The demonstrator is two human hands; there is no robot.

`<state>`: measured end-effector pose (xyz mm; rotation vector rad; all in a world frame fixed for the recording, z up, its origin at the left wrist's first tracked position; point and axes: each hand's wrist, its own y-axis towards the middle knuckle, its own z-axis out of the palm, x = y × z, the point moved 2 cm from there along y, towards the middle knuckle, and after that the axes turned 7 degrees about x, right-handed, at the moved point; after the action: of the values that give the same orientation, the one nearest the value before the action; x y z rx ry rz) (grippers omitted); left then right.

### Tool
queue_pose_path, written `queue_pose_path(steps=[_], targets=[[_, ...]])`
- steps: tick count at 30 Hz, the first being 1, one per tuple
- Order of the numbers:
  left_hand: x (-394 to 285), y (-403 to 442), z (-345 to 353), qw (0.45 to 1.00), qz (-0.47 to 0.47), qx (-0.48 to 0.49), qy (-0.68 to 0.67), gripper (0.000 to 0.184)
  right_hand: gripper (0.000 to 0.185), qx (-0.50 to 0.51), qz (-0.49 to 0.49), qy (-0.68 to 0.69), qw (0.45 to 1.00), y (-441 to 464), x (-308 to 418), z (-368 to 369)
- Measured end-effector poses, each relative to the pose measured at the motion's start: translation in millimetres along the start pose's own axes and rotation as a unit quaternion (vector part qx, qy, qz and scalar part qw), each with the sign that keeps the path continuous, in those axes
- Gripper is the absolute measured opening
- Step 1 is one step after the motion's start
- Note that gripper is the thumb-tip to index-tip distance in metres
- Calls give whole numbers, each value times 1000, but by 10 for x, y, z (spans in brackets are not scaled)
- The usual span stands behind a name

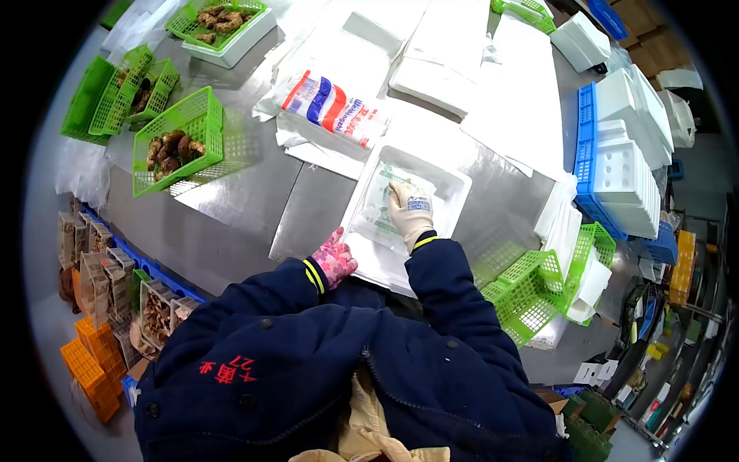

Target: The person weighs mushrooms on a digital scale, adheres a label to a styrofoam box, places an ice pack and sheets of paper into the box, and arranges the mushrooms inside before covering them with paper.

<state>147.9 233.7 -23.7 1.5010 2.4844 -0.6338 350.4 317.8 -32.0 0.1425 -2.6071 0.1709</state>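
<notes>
A white foam box (459,185) sits in front of me on the metal table. Inside it lies a translucent plastic packet with green print (376,223). My right hand (410,209), in a white glove with blue print, reaches into the box with curled fingers closed on the packet. What the fingertips pinch is partly hidden. My left hand (335,260), in a pink patterned glove, is closed on the near left rim of the box. Just beyond the box lies a white plastic bag with red and blue stripes (331,108).
At the left stand a green basket of mushrooms (202,127) and several others. White sheets (512,100) cover the far table. Green baskets (527,292) stand near right, with a blue crate (586,154) and stacked foam lids (627,181) beyond. Orange crates (92,369) are low at left.
</notes>
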Motion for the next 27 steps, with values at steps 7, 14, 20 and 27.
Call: queue_pose_path(steps=[7,14,20,27], targets=[[-298,-9,-183,998,-37,-46,12,31,30,-8,-43,203,978,-246,-107,-306],[-454,764,-721,986,-39,-156,33,32,28,-35,-27,224,973,-460,-398,-760],[-549,1846,-762,990,4,-136,25,34,25,-56,131,392,909,-563,-1442,-1599],[-483,2512,-538,996,49,-66,23,35,30,-146,358,315,866,-1120,-2784,-2644]])
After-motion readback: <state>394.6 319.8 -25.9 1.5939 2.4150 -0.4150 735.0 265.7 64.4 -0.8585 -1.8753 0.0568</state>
